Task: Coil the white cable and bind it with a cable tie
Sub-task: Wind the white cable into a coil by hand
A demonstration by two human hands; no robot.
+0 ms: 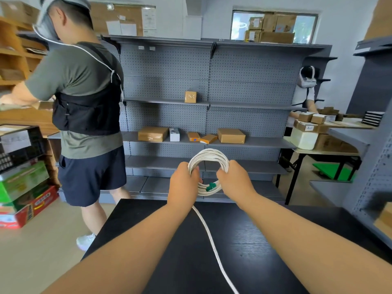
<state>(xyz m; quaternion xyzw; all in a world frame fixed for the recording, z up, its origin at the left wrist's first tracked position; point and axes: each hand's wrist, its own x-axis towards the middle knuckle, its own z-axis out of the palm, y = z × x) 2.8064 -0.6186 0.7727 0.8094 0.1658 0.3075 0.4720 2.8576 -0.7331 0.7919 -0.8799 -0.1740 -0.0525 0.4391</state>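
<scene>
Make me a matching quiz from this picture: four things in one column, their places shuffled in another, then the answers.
Things: 1 cable coil; 2 loose cable tail; 3 green piece; 4 brown boxes.
Places: A on the grey shelf; B gripped by the left hand and right hand; C trailing over the black table; D at the coil's lower edge.
Pairs: 1-B, 2-C, 3-D, 4-A.

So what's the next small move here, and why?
Probably wind another loop: the left hand and right hand grip the white coil above the black table, but a loose tail runs from the left hand across it, so tying looks premature.
</scene>
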